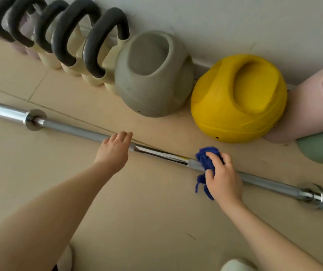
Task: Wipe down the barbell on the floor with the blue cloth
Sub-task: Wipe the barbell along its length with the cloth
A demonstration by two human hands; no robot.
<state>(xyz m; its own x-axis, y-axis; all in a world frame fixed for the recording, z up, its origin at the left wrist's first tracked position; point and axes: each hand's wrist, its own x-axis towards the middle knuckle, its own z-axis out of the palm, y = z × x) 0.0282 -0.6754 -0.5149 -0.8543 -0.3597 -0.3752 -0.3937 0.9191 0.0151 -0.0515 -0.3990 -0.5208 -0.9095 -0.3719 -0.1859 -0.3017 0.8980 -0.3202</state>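
Blue cloth (205, 159) bunched in right hand (222, 178), pressed on barbell (74, 131).
Left hand (114, 150) (fingers spread) rests on the bar; yellow kettlebell (237, 100) at one o'clock.

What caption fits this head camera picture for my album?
Right hand presses a crumpled blue cloth on the long chrome barbell; left hand steadies it.

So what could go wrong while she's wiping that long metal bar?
The barbell is round and lies loose on the floor, so it might roll; the left hand only rests on it. The blue cloth has strands dangling under the right hand that could snag. A hard push could send it toward the yellow weight.
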